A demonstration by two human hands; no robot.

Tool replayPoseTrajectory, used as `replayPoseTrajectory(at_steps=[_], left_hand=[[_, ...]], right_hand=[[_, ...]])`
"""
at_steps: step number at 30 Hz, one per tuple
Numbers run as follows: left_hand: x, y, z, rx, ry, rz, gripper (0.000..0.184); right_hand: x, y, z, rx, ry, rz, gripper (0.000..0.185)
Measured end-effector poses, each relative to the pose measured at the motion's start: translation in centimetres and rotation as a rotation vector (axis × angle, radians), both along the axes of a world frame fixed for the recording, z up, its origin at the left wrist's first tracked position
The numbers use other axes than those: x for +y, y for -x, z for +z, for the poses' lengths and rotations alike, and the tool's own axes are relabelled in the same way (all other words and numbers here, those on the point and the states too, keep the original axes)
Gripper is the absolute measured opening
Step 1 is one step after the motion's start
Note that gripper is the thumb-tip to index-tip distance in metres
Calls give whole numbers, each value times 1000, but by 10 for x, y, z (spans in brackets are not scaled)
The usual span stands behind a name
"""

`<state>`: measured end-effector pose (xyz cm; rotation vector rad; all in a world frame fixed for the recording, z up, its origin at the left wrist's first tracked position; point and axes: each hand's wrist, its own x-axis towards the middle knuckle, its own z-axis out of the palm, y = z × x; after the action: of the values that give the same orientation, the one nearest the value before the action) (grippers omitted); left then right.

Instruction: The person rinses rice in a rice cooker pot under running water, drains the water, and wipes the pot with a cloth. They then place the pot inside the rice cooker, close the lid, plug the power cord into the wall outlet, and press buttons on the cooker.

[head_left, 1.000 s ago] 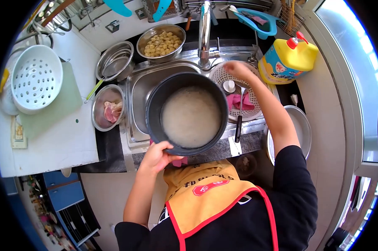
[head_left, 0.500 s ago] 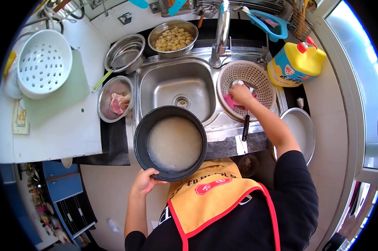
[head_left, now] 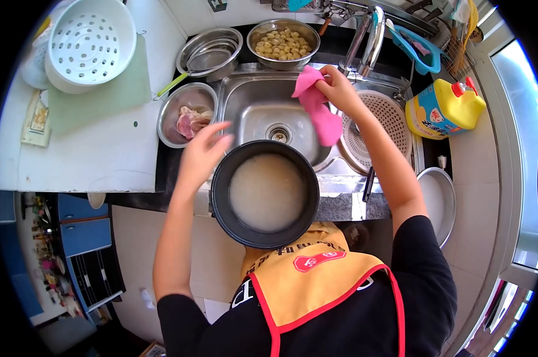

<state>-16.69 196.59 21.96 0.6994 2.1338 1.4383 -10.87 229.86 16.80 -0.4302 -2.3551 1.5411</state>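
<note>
A pink cloth (head_left: 320, 113) hangs from my right hand (head_left: 338, 92), pinched between the fingers over the right side of the sink (head_left: 251, 101). My left hand (head_left: 203, 153) is off the pot with its fingers spread, slightly blurred, near the pot's upper left rim. The dark inner pot (head_left: 218, 205) holds cloudy, whitish liquid and sits at the front edge of the sink, close to the apron. Just beyond my left hand stands a metal bowl (head_left: 169, 122) with a piece of raw meat (head_left: 193, 121) in it.
A beige colander (head_left: 394, 113) sits right of the sink, with a black handle (head_left: 369, 184) beside it. Behind are the faucet (head_left: 370, 47) and a bowl of round pale pieces (head_left: 284, 45). A yellow detergent jug (head_left: 444, 110) stands right; a white strainer basket (head_left: 90, 44) is at left.
My right hand has lifted the pink cloth out of the colander and carried it left over the sink. My left hand has let go of the pot's rim and moved up.
</note>
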Motion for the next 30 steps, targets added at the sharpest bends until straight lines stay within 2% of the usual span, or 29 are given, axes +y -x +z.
replayPoseTrajectory(at_steps=[1, 2, 4, 5, 6, 7, 8, 9, 10, 11, 12, 14, 16, 17, 18, 19, 20, 22, 23, 24, 25, 26, 27, 28, 30], left_hand=[[29, 12, -14, 20, 5, -87, 48], [58, 17, -21, 57, 139, -125, 56], [113, 35, -74, 393, 28, -34, 55], [128, 45, -73, 403, 19, -39, 55], [140, 53, -72, 320, 99, -146, 53], [151, 62, -70, 241, 178, -254, 51], [156, 69, -71, 249, 173, -261, 51], [157, 75, -76, 280, 261, -237, 46], [160, 77, -73, 314, 345, -208, 41], [161, 78, -72, 298, 352, -203, 34], [166, 80, -75, 299, 349, -207, 34], [174, 83, -87, 166, 282, -327, 29], [181, 83, -79, 183, 316, -415, 30], [182, 84, -75, -58, 254, -451, 29], [182, 87, -71, -296, 186, -479, 28], [181, 92, -65, -495, 108, -531, 35], [176, 88, -65, -433, 2, -271, 43], [172, 106, -75, -522, -176, -164, 52], [172, 112, -87, -346, -103, -196, 52], [172, 110, -96, -348, -104, -197, 52], [172, 102, -101, -515, -223, -264, 54], [172, 94, -106, -680, -344, -331, 56], [167, 75, -76, -849, -273, -376, 61], [168, 74, -80, -849, -270, -381, 61], [171, 71, -90, -522, -130, -580, 64]], right_hand=[[-10, 2, 9, 4, 190, 0, 26], [-24, 4, 21, -7, 347, -66, 25], [-29, 12, 15, 52, 647, -93, 24], [-32, 13, 12, 97, 838, -87, 25], [-33, 12, 7, 139, 938, -65, 28], [-28, 9, -2, 101, 920, -102, 32], [-23, 2, -12, 58, 906, -140, 36], [-18, -4, -21, -99, 514, -246, 45], [-13, -9, -35, -129, -11, -266, 63], [-13, -10, -51, -53, -284, -224, 71], [-21, -13, -56, 21, -555, -179, 81], [-50, -7, -50, 205, -659, -19, 94], [-63, 9, -62, 265, -408, 82, 88], [-66, 13, -67, 144, -19, 124, 80], [-63, 16, -72, 144, -22, 126, 80], [-59, 19, -78, 117, 106, 57, 77], [-55, 22, -83, 88, 235, -12, 74], [-56, 20, -59, 94, 470, -68, 55], [-57, 18, -52, 103, 663, -81, 48], [-60, 18, -37, 111, 853, -92, 42], [-63, 22, -36, 111, 850, -93, 42], [-65, 28, -34, 156, 979, -196, 36], [-65, 32, -33, 203, 1108, -301, 31], [-60, 33, -38, 206, 1108, -306, 31], [-46, 31, -48, 187, 1540, 167, 27]])
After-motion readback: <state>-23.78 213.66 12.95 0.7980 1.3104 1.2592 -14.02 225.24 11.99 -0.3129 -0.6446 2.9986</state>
